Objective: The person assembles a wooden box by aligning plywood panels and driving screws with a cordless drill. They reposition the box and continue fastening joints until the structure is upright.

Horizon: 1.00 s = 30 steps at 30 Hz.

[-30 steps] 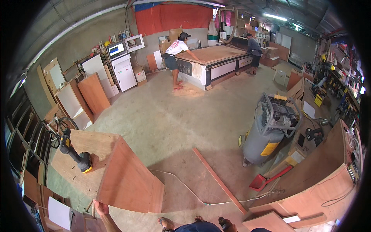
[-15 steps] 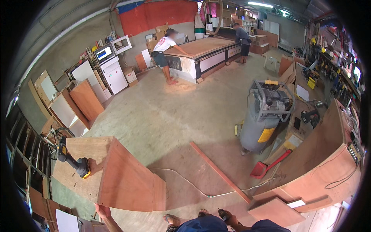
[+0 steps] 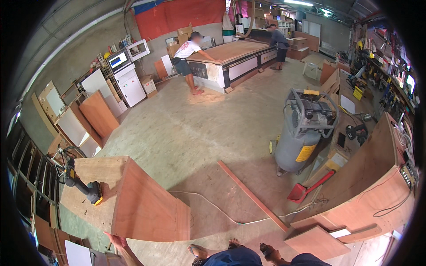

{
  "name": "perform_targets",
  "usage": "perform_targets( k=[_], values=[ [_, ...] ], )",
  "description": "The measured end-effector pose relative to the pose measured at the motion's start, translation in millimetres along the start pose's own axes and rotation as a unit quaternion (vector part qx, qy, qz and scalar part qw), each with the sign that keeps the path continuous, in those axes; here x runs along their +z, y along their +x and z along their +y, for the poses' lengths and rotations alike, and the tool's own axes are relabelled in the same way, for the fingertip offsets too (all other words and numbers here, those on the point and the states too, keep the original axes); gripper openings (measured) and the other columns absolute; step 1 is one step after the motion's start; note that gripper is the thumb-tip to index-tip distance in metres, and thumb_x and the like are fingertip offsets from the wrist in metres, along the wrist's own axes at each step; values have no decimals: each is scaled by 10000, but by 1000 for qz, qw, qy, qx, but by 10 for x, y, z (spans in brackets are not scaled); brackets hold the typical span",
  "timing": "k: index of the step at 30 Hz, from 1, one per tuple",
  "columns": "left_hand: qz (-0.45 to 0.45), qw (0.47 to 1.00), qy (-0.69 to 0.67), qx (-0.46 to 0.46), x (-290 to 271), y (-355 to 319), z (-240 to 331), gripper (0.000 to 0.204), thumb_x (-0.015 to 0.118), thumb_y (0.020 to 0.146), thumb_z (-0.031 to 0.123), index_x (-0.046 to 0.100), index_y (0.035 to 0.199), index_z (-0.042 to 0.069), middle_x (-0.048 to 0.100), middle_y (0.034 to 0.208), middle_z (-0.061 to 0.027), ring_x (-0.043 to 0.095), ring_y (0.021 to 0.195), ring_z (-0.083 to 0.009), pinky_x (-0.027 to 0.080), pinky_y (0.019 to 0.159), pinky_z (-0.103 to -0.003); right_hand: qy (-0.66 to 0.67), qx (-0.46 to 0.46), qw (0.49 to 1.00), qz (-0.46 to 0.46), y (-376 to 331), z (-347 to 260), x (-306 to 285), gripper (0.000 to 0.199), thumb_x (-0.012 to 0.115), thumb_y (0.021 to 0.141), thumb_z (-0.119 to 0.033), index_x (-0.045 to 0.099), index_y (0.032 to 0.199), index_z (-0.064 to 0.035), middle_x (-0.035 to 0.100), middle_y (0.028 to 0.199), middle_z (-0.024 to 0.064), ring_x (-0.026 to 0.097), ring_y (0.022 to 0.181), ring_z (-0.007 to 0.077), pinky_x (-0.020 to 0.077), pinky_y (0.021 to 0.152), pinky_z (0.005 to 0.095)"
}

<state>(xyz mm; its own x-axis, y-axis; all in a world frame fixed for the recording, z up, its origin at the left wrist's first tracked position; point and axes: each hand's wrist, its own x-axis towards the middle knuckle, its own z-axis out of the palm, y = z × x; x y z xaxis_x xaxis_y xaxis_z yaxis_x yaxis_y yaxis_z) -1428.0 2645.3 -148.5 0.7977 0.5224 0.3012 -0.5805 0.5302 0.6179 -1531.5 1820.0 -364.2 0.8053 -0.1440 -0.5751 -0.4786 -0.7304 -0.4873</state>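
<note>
A brown wooden cabinet (image 3: 146,208) stands on the floor at the lower left, with a pale plywood face (image 3: 95,177) on top. My left hand (image 3: 116,240) comes in from the bottom edge and grips the cabinet's lower near corner. A black and yellow cordless drill (image 3: 82,186) lies on the plywood face, well apart from that hand. My right hand is out of view. My two feet (image 3: 199,250) show at the bottom edge.
A long wooden strip (image 3: 253,195) and a white cable (image 3: 213,208) lie on the concrete floor. A grey air compressor (image 3: 301,133) and a red dustpan (image 3: 306,188) stand right of centre, beside a workbench (image 3: 377,177). Two people work at a large table (image 3: 230,51) at the back. Panels (image 3: 100,113) lean on the left wall.
The view has shifted slightly, so the far table and compressor sit a little differently in the picture. My left hand stays at the cabinet's corner. The drill has not moved.
</note>
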Motion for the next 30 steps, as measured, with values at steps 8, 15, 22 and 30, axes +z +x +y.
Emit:
perform_targets(
  k=[8,15,22,30],
  values=[
    [6,999,-30,28,-119,-36,-48,591,603,1076,410,519,1500,7,602,1491,-174,608,1337,-305,533,1107,-502,84,-15,994,75,144,-120,150,764,754,712,-228,562,1447,-310,783,1071,132,750,1037,397,606,894,485],
    [-54,997,-43,20,-158,-34,-66,555,583,1088,390,533,1481,1,617,1471,-173,607,1338,-304,530,1117,-507,99,-63,991,67,190,-413,283,769,775,690,-252,573,1430,-308,789,1048,125,757,1015,392,615,879,479],
    [-18,1000,-10,-17,-124,-90,9,577,566,1087,424,515,1511,36,582,1514,-169,581,1367,-334,510,1122,-541,55,64,996,-26,431,-154,691,937,908,643,-454,560,1484,-231,744,1286,114,695,1226,315,559,1023,440],
    [72,996,-40,-23,686,44,233,725,603,1027,570,502,1502,32,641,1434,-138,616,1310,-325,502,1109,-515,-64,-342,930,120,909,685,1147,786,601,815,32,523,1563,-198,545,1577,73,567,1387,215,506,1104,321]
  ],
)
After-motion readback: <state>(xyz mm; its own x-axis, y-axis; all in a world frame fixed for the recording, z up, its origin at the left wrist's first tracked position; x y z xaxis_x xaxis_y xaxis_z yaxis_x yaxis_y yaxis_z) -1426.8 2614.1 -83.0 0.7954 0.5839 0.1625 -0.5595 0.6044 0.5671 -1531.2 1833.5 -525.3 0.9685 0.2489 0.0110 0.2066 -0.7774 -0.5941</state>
